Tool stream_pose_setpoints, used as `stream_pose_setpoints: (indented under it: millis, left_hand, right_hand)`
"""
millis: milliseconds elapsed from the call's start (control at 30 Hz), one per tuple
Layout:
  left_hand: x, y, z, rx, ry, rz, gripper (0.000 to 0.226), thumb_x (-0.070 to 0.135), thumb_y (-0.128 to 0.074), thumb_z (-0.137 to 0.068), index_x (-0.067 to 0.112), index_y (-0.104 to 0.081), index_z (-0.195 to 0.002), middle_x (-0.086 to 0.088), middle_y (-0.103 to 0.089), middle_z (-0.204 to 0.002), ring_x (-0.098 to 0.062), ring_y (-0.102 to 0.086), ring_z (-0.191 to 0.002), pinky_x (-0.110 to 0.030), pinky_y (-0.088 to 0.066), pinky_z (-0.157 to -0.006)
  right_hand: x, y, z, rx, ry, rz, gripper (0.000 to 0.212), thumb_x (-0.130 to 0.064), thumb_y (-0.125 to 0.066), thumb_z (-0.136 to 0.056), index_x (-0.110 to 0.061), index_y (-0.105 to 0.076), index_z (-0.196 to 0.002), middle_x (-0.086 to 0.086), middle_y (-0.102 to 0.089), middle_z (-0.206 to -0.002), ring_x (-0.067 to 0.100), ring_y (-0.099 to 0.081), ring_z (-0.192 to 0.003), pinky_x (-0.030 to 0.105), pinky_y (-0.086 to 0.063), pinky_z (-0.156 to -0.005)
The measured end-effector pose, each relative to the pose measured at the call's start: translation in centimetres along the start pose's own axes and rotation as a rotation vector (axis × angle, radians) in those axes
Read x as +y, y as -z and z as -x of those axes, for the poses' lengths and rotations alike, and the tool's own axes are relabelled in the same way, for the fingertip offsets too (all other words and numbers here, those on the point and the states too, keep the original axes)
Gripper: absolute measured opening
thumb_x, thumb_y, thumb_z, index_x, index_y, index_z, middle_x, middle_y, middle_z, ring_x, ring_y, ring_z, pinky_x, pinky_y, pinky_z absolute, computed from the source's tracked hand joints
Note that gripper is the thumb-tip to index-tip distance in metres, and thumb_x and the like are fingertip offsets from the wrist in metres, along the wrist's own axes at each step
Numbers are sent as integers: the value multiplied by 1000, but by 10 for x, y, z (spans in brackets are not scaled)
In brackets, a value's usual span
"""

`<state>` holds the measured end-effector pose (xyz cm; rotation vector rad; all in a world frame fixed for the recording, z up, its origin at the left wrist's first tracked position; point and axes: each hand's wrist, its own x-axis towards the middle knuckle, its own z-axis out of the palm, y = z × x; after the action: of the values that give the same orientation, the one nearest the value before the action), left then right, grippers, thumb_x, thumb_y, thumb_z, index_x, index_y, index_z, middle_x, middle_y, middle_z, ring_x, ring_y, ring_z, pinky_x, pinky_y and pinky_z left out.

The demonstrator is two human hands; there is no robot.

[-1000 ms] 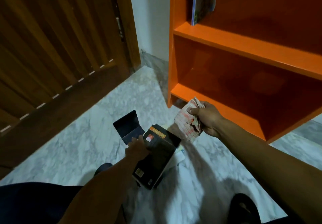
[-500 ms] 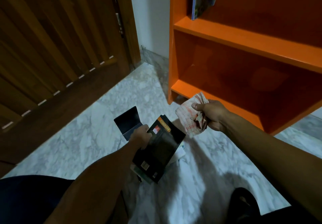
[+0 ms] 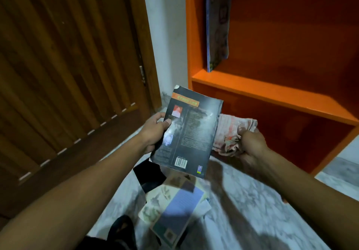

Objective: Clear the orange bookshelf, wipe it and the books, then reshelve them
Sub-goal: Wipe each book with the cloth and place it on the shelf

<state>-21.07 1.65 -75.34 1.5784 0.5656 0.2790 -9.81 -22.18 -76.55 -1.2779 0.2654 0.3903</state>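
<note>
**Black book up in my left, cloth in my right**

My left hand grips the black book by its left edge, back cover facing me, barcode low. My right hand is closed around a bunched pale cloth, just beside the book's right edge. One blue-spined book stands on the orange bookshelf. More books lie stacked on the marble floor beneath my hands.
</note>
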Motion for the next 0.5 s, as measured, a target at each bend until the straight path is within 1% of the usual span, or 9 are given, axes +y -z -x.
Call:
stream_pose_setpoints:
  millis: [133, 200, 233, 267, 300, 333, 367, 400, 500]
  left_hand:
    - [34, -1, 21, 7, -24, 64, 15, 12, -49, -104, 19, -62, -106, -12, -76, -94, -28, -74, -81, -36, -57, -67]
    - [42, -3, 32, -1, -33, 40, 14, 14, -49, -105, 18, -61, -111, -13, -75, -98, -30, -75, -86, -39, -59, -69]
    - [44, -6, 38, -9, -44, 31, 14, 15, -49, -104, 18, -61, -112, -14, -75, -99, -30, -75, -86, -42, -60, -72]
    - [46, -10, 42, -18, -57, 29, 14, 15, -49, -104, 17, -61, -113, -16, -75, -99, -30, -74, -85, -45, -60, -75]
    - [48, -15, 47, -28, -70, 36, 15, 14, -49, -104, 16, -61, -113, -17, -75, -99, -30, -74, -84, -46, -60, -77]
    - [49, -21, 50, -39, -78, 59, 15, 14, -49, -104, 16, -60, -114, -17, -75, -98, -30, -74, -83, -44, -60, -75]
    - [50, -26, 53, -46, -81, 86, 15, 14, -49, -104, 15, -60, -114, -17, -75, -96, -28, -74, -80, -41, -61, -71]
    - [51, -31, 54, -48, -79, 118, 16, 13, -48, -104, 15, -60, -114, -16, -76, -94, -27, -74, -78, -38, -61, -66]
    - [51, -37, 52, -28, -81, 183, 16, 11, -48, -104, 13, -62, -113, -10, -75, -85, -23, -72, -70, -32, -60, -58]
  right_hand:
    - [-37, -17, 18, 55, 406, 13, 23, -21, -45, -105, -16, -58, -123, 9, -71, -110, 30, -70, -99, 54, -58, -84]
    - [-59, -24, 27, 26, 655, 83, 22, -28, -47, -104, -16, -59, -119, 0, -70, -94, 19, -69, -83, 38, -58, -66]
    - [-67, -26, 29, -15, 787, 162, 23, -30, -46, -104, -17, -58, -119, -5, -69, -94, 14, -68, -81, 37, -58, -65]
    - [-72, -29, 27, -71, 903, 278, 26, -28, -44, -103, -19, -57, -125, -8, -70, -106, 11, -68, -94, 39, -58, -78]
    - [-71, -31, 23, -117, 995, 458, 36, -26, -41, -101, -20, -54, -134, -7, -65, -126, 11, -61, -117, 45, -50, -100]
    - [-66, -32, 17, -142, 1064, 657, 47, -22, -39, -96, -19, -48, -142, -3, -54, -144, 15, -43, -139, 50, -31, -116]
    - [-60, -33, 14, -120, 1105, 806, 56, -17, -38, -92, -16, -43, -147, 1, -43, -154, 19, -26, -149, 52, -13, -122]
    - [-53, -32, 13, -82, 1145, 887, 60, -11, -40, -88, -14, -42, -148, 3, -37, -157, 21, -17, -151, 52, -3, -123]
    - [-41, -26, 21, -104, 1273, 974, 63, -3, -46, -84, -16, -47, -145, 5, -38, -156, 21, -14, -152, 53, 1, -123]
